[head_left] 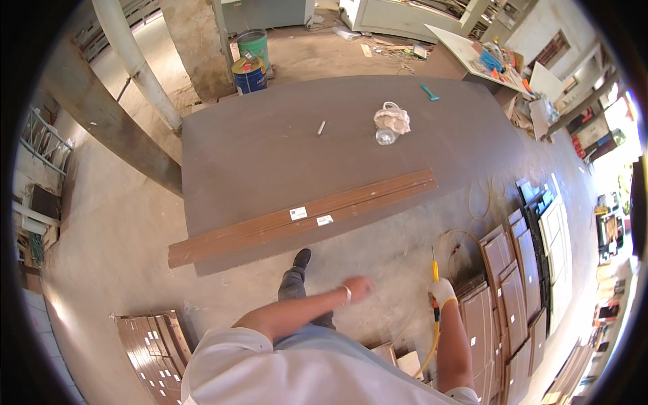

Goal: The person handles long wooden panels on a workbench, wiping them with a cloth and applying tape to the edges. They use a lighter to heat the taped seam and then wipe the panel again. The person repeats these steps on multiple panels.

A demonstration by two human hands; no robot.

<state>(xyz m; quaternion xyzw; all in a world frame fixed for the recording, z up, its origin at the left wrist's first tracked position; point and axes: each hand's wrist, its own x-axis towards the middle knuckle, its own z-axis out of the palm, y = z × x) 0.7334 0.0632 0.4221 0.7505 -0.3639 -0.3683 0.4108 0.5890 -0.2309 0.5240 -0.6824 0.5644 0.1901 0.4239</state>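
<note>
My right hand [443,291], in a white glove, is closed round a yellow air blow gun [435,271] with a thin nozzle pointing away from me. A yellow hose [432,351] runs down from its grip beside my forearm. My left hand [360,289], bare with a white band at the wrist, hangs in front of my body, touching nothing; motion smears its fingers. Beyond both hands, two long brown panels [256,229] lie side by side along the near edge of a large grey-brown table [270,148]. White labels [298,213] are stuck on them.
On the table lie a whitish cloth bundle [393,120], a teal-handled tool [430,93] and a small white stick [321,127]. Brown panels [516,297] lean in rows at my right; more are stacked [152,351] at lower left. Buckets [250,74] stand behind the table, near pillars.
</note>
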